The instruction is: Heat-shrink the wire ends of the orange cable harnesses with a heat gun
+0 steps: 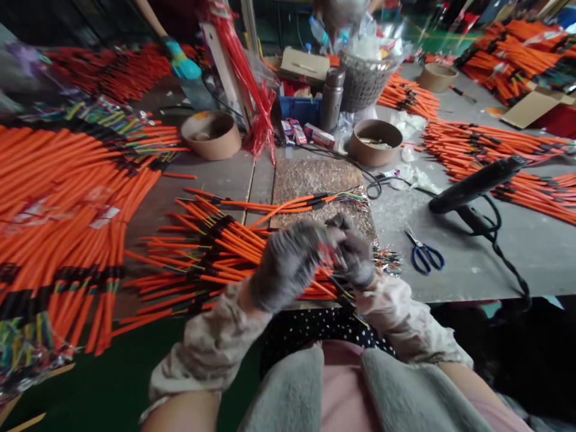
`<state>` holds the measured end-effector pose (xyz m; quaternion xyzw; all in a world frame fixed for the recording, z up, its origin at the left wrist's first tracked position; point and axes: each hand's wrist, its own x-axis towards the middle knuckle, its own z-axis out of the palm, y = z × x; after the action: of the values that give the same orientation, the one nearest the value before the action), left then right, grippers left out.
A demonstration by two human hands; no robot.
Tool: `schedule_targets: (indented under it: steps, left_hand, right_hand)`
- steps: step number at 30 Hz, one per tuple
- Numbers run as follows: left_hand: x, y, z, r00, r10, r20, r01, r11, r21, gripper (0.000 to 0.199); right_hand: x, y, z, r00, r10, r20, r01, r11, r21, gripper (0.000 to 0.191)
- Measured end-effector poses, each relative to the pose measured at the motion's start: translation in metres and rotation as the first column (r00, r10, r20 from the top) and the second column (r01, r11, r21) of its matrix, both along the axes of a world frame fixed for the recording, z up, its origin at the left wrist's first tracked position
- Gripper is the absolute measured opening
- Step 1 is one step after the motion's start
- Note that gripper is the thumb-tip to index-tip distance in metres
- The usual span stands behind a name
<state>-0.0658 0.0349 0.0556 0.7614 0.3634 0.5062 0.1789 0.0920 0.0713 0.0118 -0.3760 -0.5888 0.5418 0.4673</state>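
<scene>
The gray-gloved hands (pixel 312 258) sit close together at the near edge of the tabletop (pixel 508 258), with the edge running just below the wrists. Their fingers curl inward around something small, but blur hides it, so I cannot tell whether they are gripping or only touching it. A fanned bundle of orange sleeved wires with black bands (pixel 216 258) lies directly under and left of the hands, its ends reaching beneath them. Just ahead, a rough brown cork board (pixel 315 186) carries a thinner bunch of orange wires with multicoloured tips (pixel 288 204).

Open gray tabletop lies to the right, past a small cluster of bare wire ends (pixel 387 259) and blue-handled steel scissors (pixel 423 252). Farther right, a black heat gun (pixel 472 186) and its cord partly block that side. A much larger orange wire fan (pixel 58 240) fills the far left. Ahead stand two round kraft-paper tubs (pixel 374 142).

Both forearms angle inward and upward from the body in beige fabric sleeve covers (pixel 211 345), with the wrists bent.
</scene>
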Motion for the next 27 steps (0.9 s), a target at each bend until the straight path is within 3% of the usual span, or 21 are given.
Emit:
schedule_targets:
  steps: [3, 5, 7, 16, 21, 24, 27]
  left_hand:
    - [0.019, -0.043, -0.032, 0.974, 0.041, -0.224, 0.014, 0.972, 0.235, 0.028]
    - [0.027, -0.062, -0.047, 0.954, 0.073, -0.291, 0.003, 0.967, 0.253, 0.026]
    - [0.032, -0.07, -0.055, 0.942, 0.056, -0.331, 0.029, 0.969, 0.245, 0.026]
    - [0.031, -0.063, -0.058, 0.947, 0.041, -0.32, 0.038, 0.971, 0.237, 0.031]
    - [0.033, -0.066, -0.057, 0.975, 0.015, -0.222, 0.032, 0.977, 0.209, 0.027]
    - [0.019, -0.054, -0.074, 0.988, 0.052, -0.147, -0.036, 0.993, 0.115, 0.04]
    - [-0.022, -0.019, -0.11, 0.912, 0.309, -0.271, -0.325, 0.946, -0.015, 0.041]
  right_hand:
    - [0.023, -0.01, -0.002, 0.992, 0.045, -0.118, -0.074, 0.964, -0.254, 0.035]
    - [0.035, -0.015, -0.006, 0.979, 0.035, -0.203, -0.117, 0.905, -0.41, 0.034]
    - [0.041, -0.016, -0.01, 0.973, 0.032, -0.227, -0.139, 0.872, -0.47, 0.032]
    - [0.034, -0.006, -0.016, 0.968, 0.116, -0.221, -0.207, 0.868, -0.452, 0.035]
    - [0.055, -0.007, -0.032, 0.982, 0.185, -0.048, -0.191, 0.947, -0.26, 0.031]
    - [0.069, -0.025, -0.03, 0.97, 0.242, -0.007, -0.239, 0.954, -0.184, 0.033]
    - [0.069, -0.045, -0.023, 0.964, 0.251, -0.086, -0.264, 0.934, -0.24, 0.036]
